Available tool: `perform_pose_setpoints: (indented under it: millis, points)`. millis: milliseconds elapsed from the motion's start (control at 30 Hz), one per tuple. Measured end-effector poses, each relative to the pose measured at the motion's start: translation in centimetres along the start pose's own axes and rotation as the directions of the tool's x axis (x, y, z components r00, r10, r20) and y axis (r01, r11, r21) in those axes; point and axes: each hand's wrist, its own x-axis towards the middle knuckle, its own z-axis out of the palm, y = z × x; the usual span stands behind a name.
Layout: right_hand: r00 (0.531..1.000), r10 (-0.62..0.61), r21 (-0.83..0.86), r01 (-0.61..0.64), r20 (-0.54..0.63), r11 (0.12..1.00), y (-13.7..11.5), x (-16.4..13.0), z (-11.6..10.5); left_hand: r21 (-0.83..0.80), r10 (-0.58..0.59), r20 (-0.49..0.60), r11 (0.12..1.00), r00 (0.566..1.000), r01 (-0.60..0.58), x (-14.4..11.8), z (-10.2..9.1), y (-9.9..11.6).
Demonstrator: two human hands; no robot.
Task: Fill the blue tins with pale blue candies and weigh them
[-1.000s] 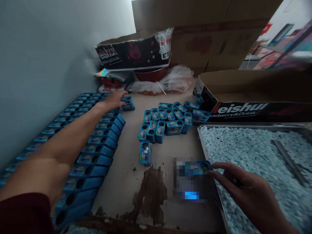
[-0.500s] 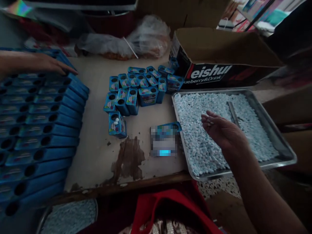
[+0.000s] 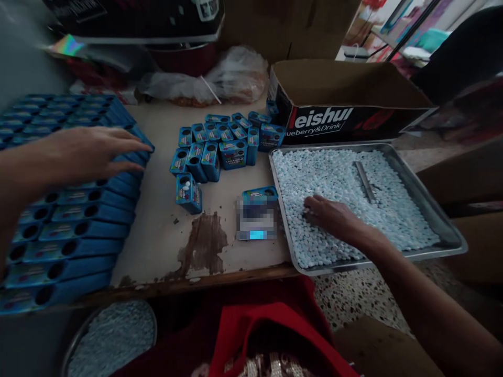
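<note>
On the left, my left hand (image 3: 106,152) hovers over rows of blue candy tins (image 3: 88,212), palm down, thumb and fingers apart with nothing between them. My right hand (image 3: 332,214) reaches into a metal tray (image 3: 301,264) of small white-blue candies (image 3: 326,170). Its fingers are curled down among the candies, their tips partly hidden. A metal ruler-like strip (image 3: 364,180) lies on the candies. Left of the tray, a small scale (image 3: 257,225), blurred out in part, carries a blue tin (image 3: 259,193). Another tin (image 3: 188,195) has a few candies on top, by its hole.
Several blue tins (image 3: 233,154) stand grouped mid-table. Behind the tray sits an open cardboard box (image 3: 322,120). A plastic bag (image 3: 239,76) lies at the back. Below the front table edge (image 3: 243,275) is a round container of candies (image 3: 113,340).
My right hand has turned over and gone down into the candies, moving left. My left hand has come nearer and rightward from the far tins. The whole view has shifted slightly.
</note>
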Motion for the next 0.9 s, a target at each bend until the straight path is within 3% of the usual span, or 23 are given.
perform_pose_setpoints:
  millis: [33,67,133,167,233,300,333,367,433,500,567,600,633,700,767,800,833,900]
  points:
    - [0.999,0.002,0.092,0.001,-0.033,0.996,0.6,-0.1,-0.3,0.024,0.082,0.118,0.996,0.99,-0.085,-1.9,0.1,0.5]
    - [0.997,0.022,0.206,-0.006,-0.077,0.979,1.4,-0.2,-0.5,0.036,0.153,0.162,0.986,0.975,-0.161,-3.9,0.3,1.4]
    - [0.986,0.098,0.486,-0.021,-0.133,0.874,2.7,-0.5,-0.7,0.048,0.222,0.056,0.973,0.973,-0.225,-7.5,1.1,4.3]
    - [0.984,0.134,0.63,-0.029,-0.121,0.776,3.3,-0.6,-0.6,0.04,0.224,-0.019,0.974,0.974,-0.224,-8.9,1.8,6.4]
    - [0.982,0.183,0.839,-0.058,-0.05,0.541,4.1,-0.8,-0.1,-0.066,0.122,-0.139,0.989,0.983,-0.133,-11.0,4.0,11.2]
    - [0.97,0.24,0.908,-0.075,-0.029,0.411,4.3,-0.9,0.6,-0.273,-0.069,-0.181,0.962,0.981,0.017,-11.8,6.8,16.0]
    - [0.961,0.269,0.9,-0.064,-0.061,0.432,4.2,-0.9,0.8,-0.392,-0.197,-0.135,0.911,0.971,0.13,-11.7,8.3,18.2]
    - [0.954,0.278,0.86,-0.042,-0.117,0.508,4.1,-0.8,0.9,-0.494,-0.295,-0.077,0.841,0.952,0.22,-11.4,9.8,20.1]
    - [0.936,0.228,0.684,0.017,-0.266,0.729,3.5,-0.8,0.5,-0.586,-0.41,0.046,0.728,0.911,0.357,-10.3,12.2,22.9]
    - [0.913,0.15,0.495,0.063,-0.379,0.866,2.7,-0.8,-0.1,-0.581,-0.427,0.124,0.7,0.896,0.414,-8.8,13.4,24.5]
    - [0.895,0.154,0.507,0.09,-0.419,0.857,1.6,-0.7,-0.7,-0.569,-0.367,0.125,0.734,0.922,0.37,-7.1,13.6,25.4]
    - [0.895,0.189,0.605,0.107,-0.405,0.789,0.9,-0.5,-0.7,-0.572,-0.297,0.089,0.766,0.951,0.293,-6.3,13.3,25.6]
    - [0.903,0.229,0.736,0.127,-0.363,0.665,0.3,-0.2,-0.7,-0.567,-0.2,0.029,0.803,0.979,0.181,-5.3,12.8,25.9]
    - [0.932,0.299,0.96,0.13,-0.204,0.249,-1.0,0.8,-0.3,-0.491,0.031,-0.138,0.866,0.99,-0.096,-3.3,11.8,26.5]
    - [0.96,0.28,0.973,0.069,-0.004,-0.221,-2.0,2.1,0.0,-0.334,0.259,-0.272,0.878,0.927,-0.344,-1.1,10.7,27.3]
    - [0.967,0.245,0.917,0.035,0.069,-0.398,-2.4,2.7,0.1,-0.256,0.352,-0.303,0.865,0.886,-0.432,0.0,10.4,27.7]
    - [0.971,0.209,0.85,0.009,0.119,-0.527,-2.6,3.3,0.0,-0.191,0.432,-0.31,0.844,0.847,-0.501,1.1,10.1,28.0]
    - [0.974,0.163,0.739,-0.009,0.16,-0.674,-2.7,4.2,-0.2,-0.108,0.564,-0.278,0.786,0.778,-0.608,3.0,10.0,28.7]
